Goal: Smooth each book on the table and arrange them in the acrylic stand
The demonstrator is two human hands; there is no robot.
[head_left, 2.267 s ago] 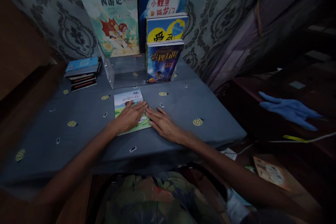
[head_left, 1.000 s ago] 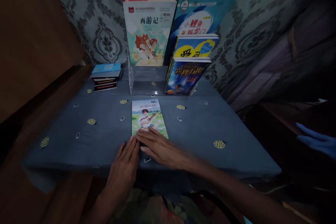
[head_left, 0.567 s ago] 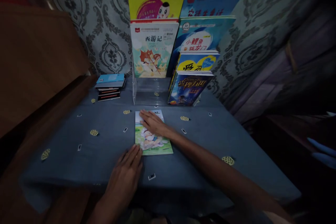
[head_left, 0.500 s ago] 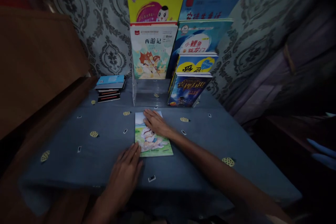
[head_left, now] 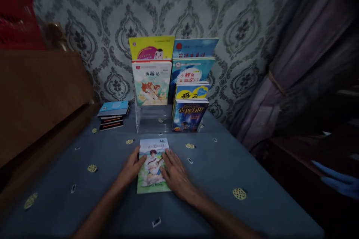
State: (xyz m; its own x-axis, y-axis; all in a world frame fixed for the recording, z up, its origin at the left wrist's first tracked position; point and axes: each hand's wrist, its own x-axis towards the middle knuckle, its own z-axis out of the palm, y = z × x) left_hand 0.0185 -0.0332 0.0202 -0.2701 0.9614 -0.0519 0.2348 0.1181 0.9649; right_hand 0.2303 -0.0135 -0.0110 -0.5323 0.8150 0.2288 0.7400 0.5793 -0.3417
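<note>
A thin storybook [head_left: 153,171] lies on the blue cloth in front of me, its cover showing a drawn figure in white on green grass. At its left edge rests my left hand [head_left: 134,166], fingers stretched out and thumb lying over the cover. My right hand [head_left: 176,173] lies along the right edge with its fingers spread, the tips touching the cover. Behind the book stands a clear acrylic rack [head_left: 154,125] full of upright books. A white-covered book [head_left: 153,86] is in its left column, and a dark blue book [head_left: 189,115] is at the front of its right column.
Left of the rack sits a small stack of books [head_left: 113,110]. The tablecloth [head_left: 218,179] has pineapple and label prints. A brown wooden cabinet [head_left: 42,101] with a red container [head_left: 18,18] on it stands left. A tied curtain [head_left: 260,101] hangs on the right.
My right hand has slid from the top of the cover to its right edge. My left hand has moved up the left edge, thumb now on the cover. The view has tilted up.
</note>
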